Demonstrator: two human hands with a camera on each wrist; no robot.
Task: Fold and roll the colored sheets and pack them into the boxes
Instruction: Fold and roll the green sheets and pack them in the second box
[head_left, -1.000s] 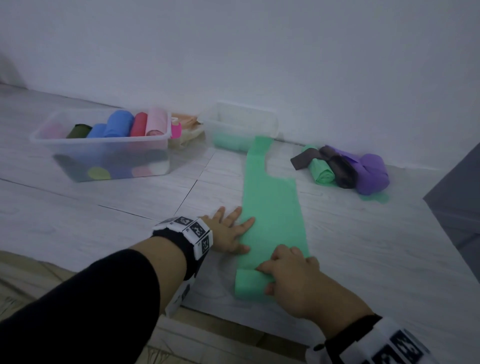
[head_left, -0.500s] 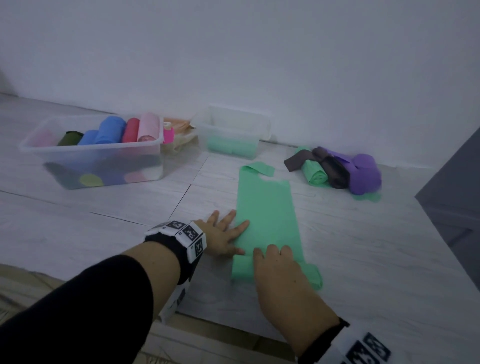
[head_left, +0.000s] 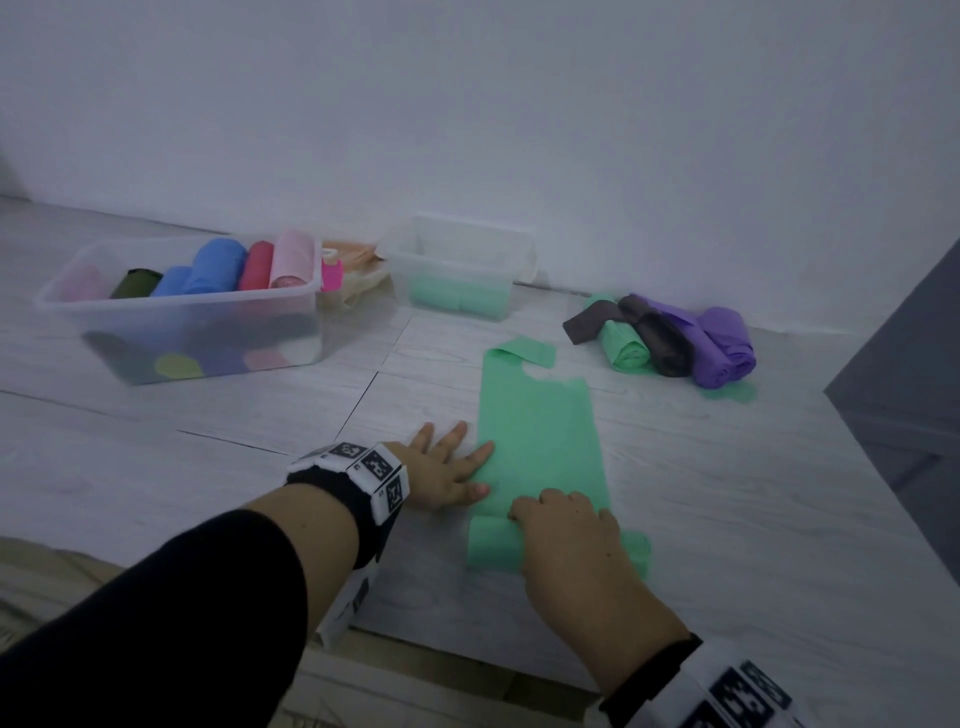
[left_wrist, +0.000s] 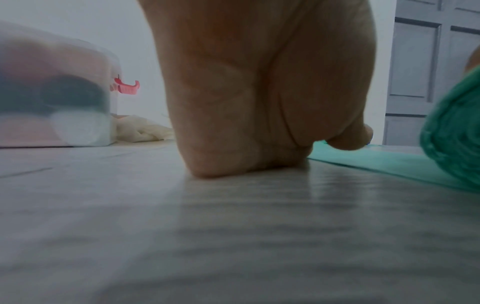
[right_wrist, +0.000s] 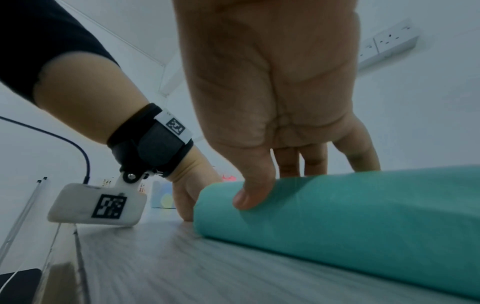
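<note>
A green sheet (head_left: 540, 441) lies lengthwise on the floor, its near end wound into a thick roll (head_left: 493, 543). My right hand (head_left: 566, 525) sits on top of that roll, fingers curled over its far side and thumb (right_wrist: 250, 197) pressed on its near side. My left hand (head_left: 447, 467) lies flat on the floor, fingers spread, with index and thumb on the sheet's left edge. In the left wrist view the roll (left_wrist: 457, 133) shows at the right. The large clear box (head_left: 176, 301) holds several coloured rolls; the small clear box (head_left: 524, 249) holds green ones.
A pile of green, brown and purple rolls (head_left: 675, 332) lies on the floor to the right of the sheet's far end. Cream bags (head_left: 358, 270) sit between the two boxes. A grey door (head_left: 904, 374) stands at the right, the white wall behind.
The roll has grown thicker and the sheet's far end has drawn back from the small box toward me. My right hand went from flat to curled over the roll. The left hand stayed put.
</note>
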